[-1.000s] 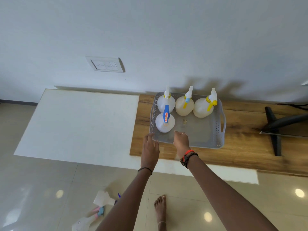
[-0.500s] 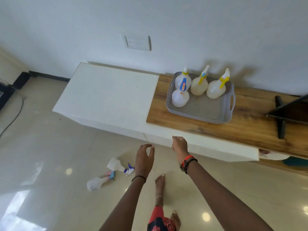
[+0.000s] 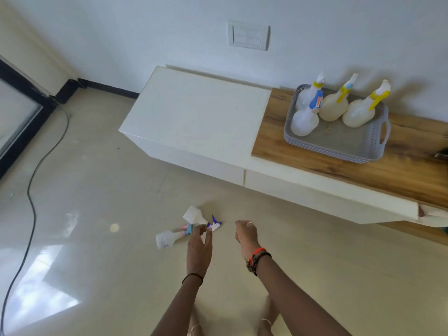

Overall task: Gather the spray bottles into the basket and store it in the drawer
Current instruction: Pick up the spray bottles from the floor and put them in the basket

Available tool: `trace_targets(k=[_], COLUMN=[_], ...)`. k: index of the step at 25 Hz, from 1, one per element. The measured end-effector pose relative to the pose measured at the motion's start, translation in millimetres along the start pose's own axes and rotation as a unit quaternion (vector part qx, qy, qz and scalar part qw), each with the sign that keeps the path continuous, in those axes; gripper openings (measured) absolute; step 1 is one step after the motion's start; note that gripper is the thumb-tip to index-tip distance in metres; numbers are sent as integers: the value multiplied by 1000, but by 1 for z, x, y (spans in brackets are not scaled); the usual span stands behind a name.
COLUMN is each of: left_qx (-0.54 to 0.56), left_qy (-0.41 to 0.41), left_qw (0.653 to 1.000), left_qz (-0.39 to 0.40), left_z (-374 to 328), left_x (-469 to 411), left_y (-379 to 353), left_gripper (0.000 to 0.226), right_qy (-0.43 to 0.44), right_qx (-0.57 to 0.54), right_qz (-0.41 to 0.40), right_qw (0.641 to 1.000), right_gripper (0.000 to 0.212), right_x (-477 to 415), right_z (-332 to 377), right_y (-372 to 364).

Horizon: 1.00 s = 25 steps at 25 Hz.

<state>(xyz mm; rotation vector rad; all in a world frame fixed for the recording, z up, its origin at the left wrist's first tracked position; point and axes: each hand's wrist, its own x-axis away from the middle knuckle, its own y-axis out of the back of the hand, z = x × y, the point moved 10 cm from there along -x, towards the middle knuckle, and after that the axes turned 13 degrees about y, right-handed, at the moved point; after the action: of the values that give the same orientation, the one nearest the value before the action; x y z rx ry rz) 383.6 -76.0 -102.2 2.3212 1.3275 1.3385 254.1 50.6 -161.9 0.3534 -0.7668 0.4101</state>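
A grey basket stands on the wooden top at the right and holds several upright spray bottles, one with a blue trigger. Two more spray bottles lie on the floor: one with a purple nozzle and one with a pink and blue head. My left hand hovers just above and in front of these two, fingers spread, holding nothing. My right hand is to the right of them, fingers loosely curled, empty. The drawer fronts below the wooden top are closed.
A low white cabinet joins the wooden top along the wall. A black cable runs across the tiled floor at the left, near a dark-framed glass door. My feet show at the bottom edge.
My hands left the basket's front edge and dropped down toward the floor. The view swung left and down, so the two floor bottles now lie just ahead of my left hand.
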Motion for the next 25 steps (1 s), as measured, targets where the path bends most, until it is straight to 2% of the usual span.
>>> trace_targets(k=[9, 13, 18, 22, 25], left_qx=[-52, -88, -155, -227, -271], left_qy=[-28, -28, -18, -18, -35], left_qw=[997, 994, 986, 972, 960], left_qz=[58, 58, 55, 58, 59], left_z=[75, 117, 169, 210, 240], left_x=[-82, -130, -181, -232, -278], left_y=[123, 159, 167, 151, 129], left_gripper=[26, 25, 30, 32, 32], right_qy=[-60, -78, -105, -112, -94], right_qx=[-40, -54, -37, -21, 16], right_qz=[-35, -40, -10, 37, 62], right_qw=[997, 995, 994, 993, 993], right_gripper=[27, 26, 33, 17, 40], right_x=[36, 35, 21, -9, -52], right_z=[-76, -109, -161, -203, -235], right_y=[-136, -193, -244, -288, -317])
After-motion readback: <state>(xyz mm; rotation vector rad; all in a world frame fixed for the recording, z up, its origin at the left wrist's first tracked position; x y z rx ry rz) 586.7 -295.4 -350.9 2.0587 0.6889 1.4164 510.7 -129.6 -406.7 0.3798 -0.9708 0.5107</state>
